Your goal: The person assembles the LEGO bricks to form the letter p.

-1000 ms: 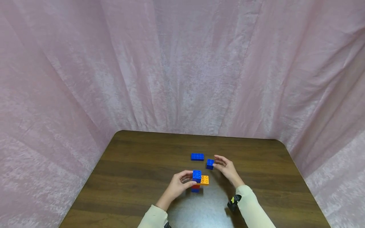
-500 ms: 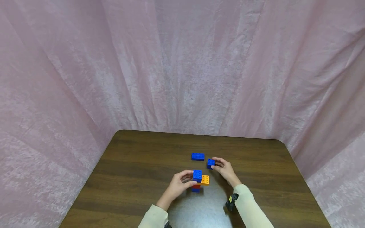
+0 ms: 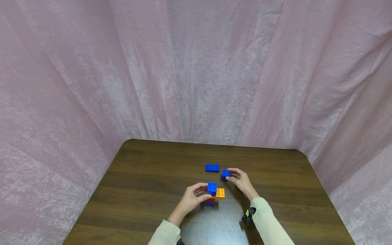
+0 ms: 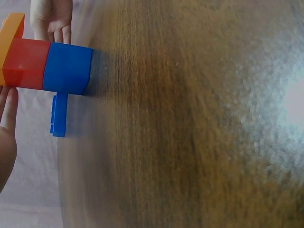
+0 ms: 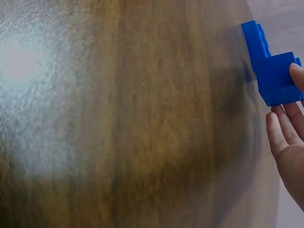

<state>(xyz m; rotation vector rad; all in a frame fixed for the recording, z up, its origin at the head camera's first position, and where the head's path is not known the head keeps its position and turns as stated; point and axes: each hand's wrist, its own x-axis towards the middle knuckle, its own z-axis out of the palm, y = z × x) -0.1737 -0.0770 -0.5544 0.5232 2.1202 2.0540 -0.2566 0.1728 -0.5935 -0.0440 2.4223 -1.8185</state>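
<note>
Brick stack [image 3: 210,200]: standing upright on surface [image 3: 147,183]. Already showing four tiers joined: lower blue brick [image 4: 67,69], red brick [image 4: 27,64], orange brick [image 3: 221,193] jutting sideways, upper blue brick [image 3: 212,189]. Left hand [image 3: 190,200]: gripping stack near top. Right hand [image 3: 244,183]: pinching small blue brick [image 3: 225,173] beyond stack; not showing clearly whether lifted. Long blue brick [image 3: 212,168]: lying farther back, untouched. Remaining, by judgement: both loose blue bricks, sitting apart from stack.

Brick stack [image 3: 212,193] on the table [image 3: 147,183], second brick [image 3: 225,174] behind rightward, perhaps slightly aloft, third brick [image 3: 212,168] farther back.
</note>
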